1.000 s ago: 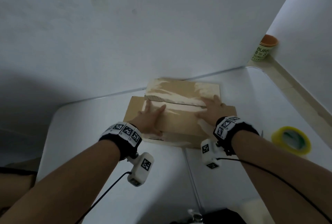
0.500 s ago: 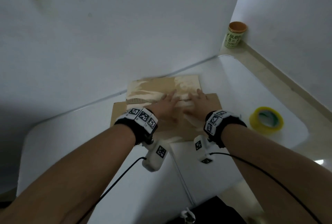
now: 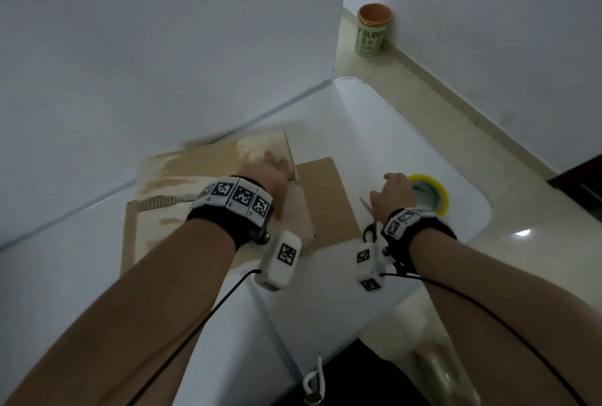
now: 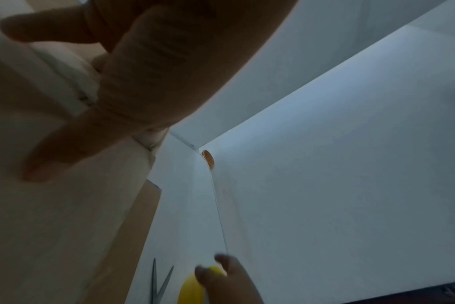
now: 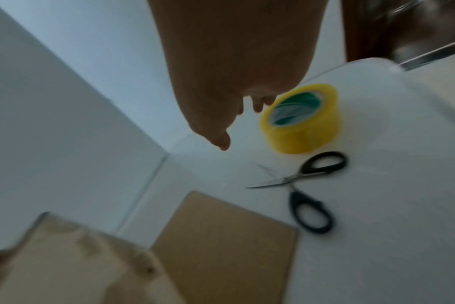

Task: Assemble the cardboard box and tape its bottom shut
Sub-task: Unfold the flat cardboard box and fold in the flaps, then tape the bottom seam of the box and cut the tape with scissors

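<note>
A brown cardboard box [image 3: 182,177] lies on the white table [image 3: 358,132] with its flaps folded down; one plain flap [image 3: 325,197] sticks out flat to the right. My left hand [image 3: 267,171] rests on the folded flaps, and the left wrist view shows its fingers [image 4: 73,144] spread straight on the cardboard. My right hand [image 3: 392,192] is off the box, at the near rim of a yellow tape roll [image 3: 439,190]. In the right wrist view its relaxed fingers [image 5: 257,107] hover at the roll [image 5: 301,123] without closing on it.
Black-handled scissors [image 5: 307,191] lie open on the table between the box flap and the tape. A green cup with an orange rim [image 3: 371,31] stands on the floor in the corner. White walls border the table at the back; its right edge is rounded.
My right hand has left the box flaps and moved right to the tape roll. My left hand has slid right along the flaps and stays on them. The head view has swung left.
</note>
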A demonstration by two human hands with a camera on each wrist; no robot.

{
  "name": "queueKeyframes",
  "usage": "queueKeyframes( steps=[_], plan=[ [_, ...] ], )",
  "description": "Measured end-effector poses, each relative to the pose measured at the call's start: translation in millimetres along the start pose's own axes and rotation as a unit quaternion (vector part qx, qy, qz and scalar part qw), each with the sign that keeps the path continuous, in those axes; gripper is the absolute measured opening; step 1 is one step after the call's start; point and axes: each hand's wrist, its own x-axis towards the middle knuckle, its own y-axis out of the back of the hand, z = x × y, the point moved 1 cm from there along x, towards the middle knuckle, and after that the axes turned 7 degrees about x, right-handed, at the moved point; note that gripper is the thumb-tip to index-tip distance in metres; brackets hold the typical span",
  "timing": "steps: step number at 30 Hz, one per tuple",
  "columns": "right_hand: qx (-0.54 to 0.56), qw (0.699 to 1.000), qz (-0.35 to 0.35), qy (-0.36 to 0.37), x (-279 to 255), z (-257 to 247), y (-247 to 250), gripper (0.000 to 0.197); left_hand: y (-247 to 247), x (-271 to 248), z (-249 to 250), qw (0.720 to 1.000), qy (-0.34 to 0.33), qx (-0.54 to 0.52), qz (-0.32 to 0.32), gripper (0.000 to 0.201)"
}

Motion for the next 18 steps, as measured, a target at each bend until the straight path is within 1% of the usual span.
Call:
queueKeyframes(
  steps=[1, 2, 4, 5, 6, 7, 8, 11, 13, 14, 16, 17, 18],
  plan=[
    [-0.025, 0.998, 0.002, -0.049, 3.8, 14.2, 1.5, 0.058, 2.8, 1.6, 2.9, 1.000, 0.006, 0.006, -0.009, 0.121],
    [-0.043, 0.996, -0.005, -0.084, 7.2, 24.7, 2.3, 0.059, 5.2, 3.2, 4.4, 1.000, 0.012, 0.010, -0.019, 0.123],
    [-0.031, 0.992, -0.046, -0.114, 13.2, 37.1, 0.9, 0.043, 7.5, 8.8, 6.6, 0.999, 0.023, 0.011, -0.038, 0.127],
    [-0.019, 0.991, -0.060, -0.115, 15.7, 42.5, -1.4, 0.043, 8.4, 10.5, 7.7, 0.998, 0.027, 0.010, -0.047, 0.128],
    [-0.013, 0.991, -0.071, -0.114, 17.7, 47.9, -4.8, 0.047, 8.7, 12.8, 9.1, 0.998, 0.031, 0.012, -0.054, 0.129],
    [-0.014, 0.991, -0.074, -0.113, 18.0, 50.5, -6.0, 0.051, 8.9, 13.7, 10.7, 0.998, 0.034, 0.012, -0.060, 0.129],
    [-0.029, 0.991, -0.069, -0.110, 18.5, 53.4, -6.4, 0.050, 8.4, 14.4, 11.7, 0.997, 0.035, 0.011, -0.062, 0.128],
    [-0.118, 0.985, -0.068, -0.110, 20.7, 61.7, -1.6, 0.035, 7.3, 13.8, 10.7, 0.998, 0.032, 0.005, -0.055, 0.128],
    [-0.142, 0.982, -0.064, -0.109, 22.6, 66.9, 1.4, 0.029, 3.5, 16.0, 6.8, 0.999, 0.023, 0.004, -0.049, 0.130],
    [-0.145, 0.983, -0.053, -0.103, 22.9, 67.1, 1.5, 0.027, 0.9, 17.9, 4.9, 0.999, 0.020, 0.005, -0.048, 0.132],
    [-0.139, 0.987, -0.004, -0.087, 20.3, 60.2, 3.0, 0.026, -2.1, 20.1, 1.9, 0.999, 0.013, 0.010, -0.039, 0.134],
    [-0.115, 0.990, 0.023, -0.073, 20.6, 52.5, 4.9, 0.028, -2.1, 19.6, 0.8, 0.999, 0.008, 0.014, -0.032, 0.134],
    [-0.064, 0.996, 0.042, -0.056, 21.4, 43.0, 7.4, 0.031, -2.2, 17.9, -0.3, 0.999, 0.001, 0.019, -0.025, 0.134]
  ],
)
